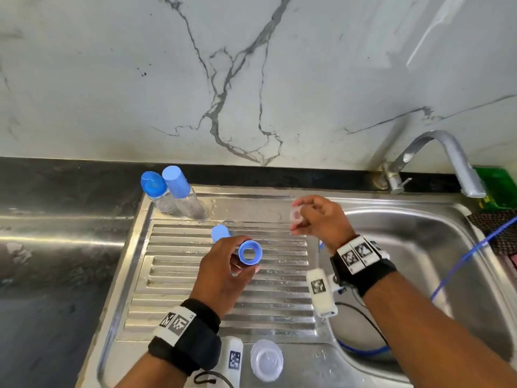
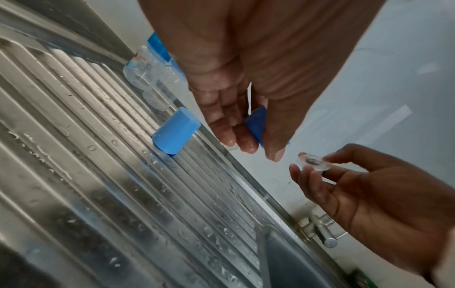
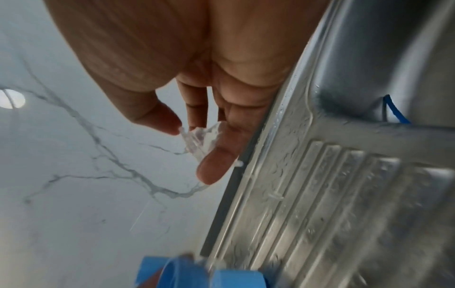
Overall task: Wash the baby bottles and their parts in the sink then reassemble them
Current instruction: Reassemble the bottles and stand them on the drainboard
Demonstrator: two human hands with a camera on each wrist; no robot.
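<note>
The left hand (image 1: 221,275) hangs over the ribbed drainboard (image 1: 195,275), fingers and thumb curled around a blue screw ring (image 1: 249,252) whose open hole faces up. The right hand (image 1: 321,219) is raised nearer the basin (image 1: 419,247), pinching a clear silicone teat (image 1: 296,214) between thumb and fingertips; in the left wrist view the teat (image 2: 314,162) sits just beyond the left fingertips (image 2: 246,140), apart from the ring (image 2: 257,122). A loose blue cap (image 1: 220,233) stands on the drainboard just behind the left hand. Two capped bottles (image 1: 173,191) stand together at the drainboard's far left corner. A clear round part (image 1: 266,359) lies on the near rim, beside the left wrist. The tap (image 1: 442,158) arches over the basin
</note>
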